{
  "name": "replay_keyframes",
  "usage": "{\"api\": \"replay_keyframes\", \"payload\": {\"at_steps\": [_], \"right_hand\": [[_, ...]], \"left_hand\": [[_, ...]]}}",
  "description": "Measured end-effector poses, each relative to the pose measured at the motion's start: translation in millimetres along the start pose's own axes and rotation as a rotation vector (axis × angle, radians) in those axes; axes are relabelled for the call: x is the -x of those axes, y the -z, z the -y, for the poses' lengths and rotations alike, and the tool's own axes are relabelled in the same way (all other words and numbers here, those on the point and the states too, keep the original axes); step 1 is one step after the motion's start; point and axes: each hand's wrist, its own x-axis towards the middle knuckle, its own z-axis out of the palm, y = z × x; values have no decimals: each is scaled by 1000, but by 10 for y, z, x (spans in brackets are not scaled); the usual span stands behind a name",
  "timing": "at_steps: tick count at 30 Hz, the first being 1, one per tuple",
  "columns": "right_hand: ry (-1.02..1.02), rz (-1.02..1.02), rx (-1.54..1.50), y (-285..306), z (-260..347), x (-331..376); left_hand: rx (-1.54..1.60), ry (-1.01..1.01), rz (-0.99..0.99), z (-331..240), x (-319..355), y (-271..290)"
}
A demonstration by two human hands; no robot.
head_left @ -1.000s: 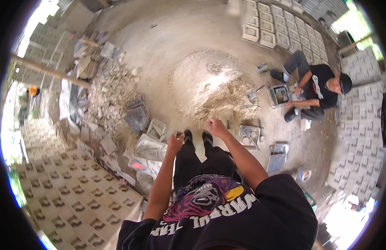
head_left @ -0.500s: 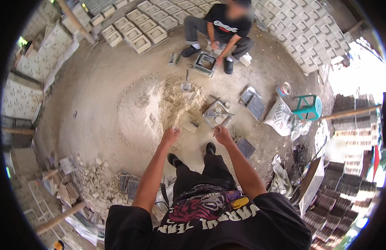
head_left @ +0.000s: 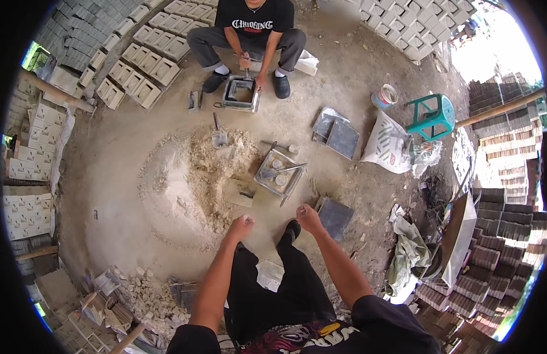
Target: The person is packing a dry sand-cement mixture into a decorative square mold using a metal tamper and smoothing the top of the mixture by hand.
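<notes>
"Left hand (head_left: pixel 242 225), right hand (head_left: pixel 309 218): holding anything?"
"Fingers curled, nothing seen. That square grey metal tray (head_left: pixel 268 187) sits on the floor ahead."
"What's done?"
"Pale square blocks (head_left: pixel 146 93) look finished; the loose tan powder heap (head_left: pixel 188 189) seems left."

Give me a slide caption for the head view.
Left hand curled near a powder heap, right hand near a dark slab, co-worker seated behind a frame.
</notes>
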Motion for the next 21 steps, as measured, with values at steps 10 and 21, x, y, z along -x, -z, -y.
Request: {"api": "replay_keyframes", "payload": {"at_steps": [10, 21], "right_hand": [[-297, 8, -490, -386, -1178, -1263], [639, -227, 642, -1180, -2325, -3073]], "left_hand": [[-22, -159, 50, 251, -1610, -1028], [-63, -119, -29, 919, -3118, -1874]]}}
